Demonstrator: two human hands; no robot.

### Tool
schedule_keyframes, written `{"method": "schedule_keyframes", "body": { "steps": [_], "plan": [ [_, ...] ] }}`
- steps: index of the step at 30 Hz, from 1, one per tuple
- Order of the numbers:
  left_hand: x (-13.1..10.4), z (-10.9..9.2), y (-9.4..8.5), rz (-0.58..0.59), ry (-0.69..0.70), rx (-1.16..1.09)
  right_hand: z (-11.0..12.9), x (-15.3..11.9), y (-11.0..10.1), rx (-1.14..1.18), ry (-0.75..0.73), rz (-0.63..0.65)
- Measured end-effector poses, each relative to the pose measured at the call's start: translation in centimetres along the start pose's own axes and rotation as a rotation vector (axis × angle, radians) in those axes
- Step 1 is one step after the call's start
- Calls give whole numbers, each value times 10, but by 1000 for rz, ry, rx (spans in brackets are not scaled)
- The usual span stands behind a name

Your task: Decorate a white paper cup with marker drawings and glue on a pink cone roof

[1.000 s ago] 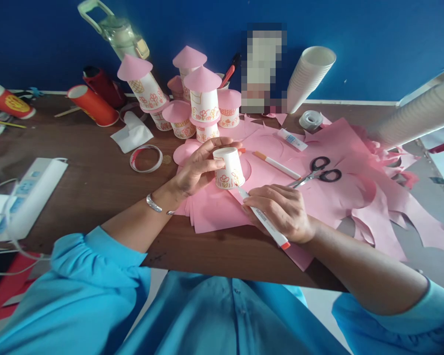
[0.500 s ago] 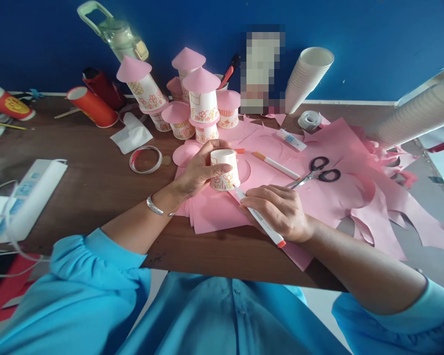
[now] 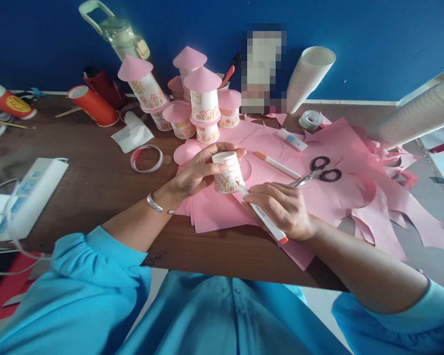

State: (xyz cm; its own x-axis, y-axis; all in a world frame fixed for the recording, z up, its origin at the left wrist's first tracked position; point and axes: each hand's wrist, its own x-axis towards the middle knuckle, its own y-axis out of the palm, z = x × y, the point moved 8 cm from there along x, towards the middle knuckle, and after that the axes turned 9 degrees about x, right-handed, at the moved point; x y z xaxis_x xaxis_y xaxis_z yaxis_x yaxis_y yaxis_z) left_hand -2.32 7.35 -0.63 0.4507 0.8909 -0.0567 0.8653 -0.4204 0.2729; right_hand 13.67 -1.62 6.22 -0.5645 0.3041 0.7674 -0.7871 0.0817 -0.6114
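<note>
My left hand is closed around a small white paper cup that carries orange and yellow flower drawings near its lower edge and outlined shapes higher up. In my right hand is a white marker with an orange-red end; its tip meets the cup's lower right side. Under both hands lie sheets of pink paper. A second marker with an orange-yellow end rests on the paper, and scissors with black handles lie to the right of it.
Behind the hands stand several decorated cups with pink cone roofs. Stacked white cups lean at the back right. Around lie a tape roll, clear tape, a glue tube, a tissue and a power strip.
My left hand has turned the cup, so a different part of the drawing faces me, and its fingers have shifted. The marker tip has moved slightly up and right along the cup.
</note>
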Motion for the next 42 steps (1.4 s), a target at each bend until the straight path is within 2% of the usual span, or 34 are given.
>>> {"method": "schedule_keyframes", "body": {
  "steps": [42],
  "plan": [
    [3, 1, 2, 24, 41, 21, 4, 4, 4, 25, -22, 87]
  ]
}}
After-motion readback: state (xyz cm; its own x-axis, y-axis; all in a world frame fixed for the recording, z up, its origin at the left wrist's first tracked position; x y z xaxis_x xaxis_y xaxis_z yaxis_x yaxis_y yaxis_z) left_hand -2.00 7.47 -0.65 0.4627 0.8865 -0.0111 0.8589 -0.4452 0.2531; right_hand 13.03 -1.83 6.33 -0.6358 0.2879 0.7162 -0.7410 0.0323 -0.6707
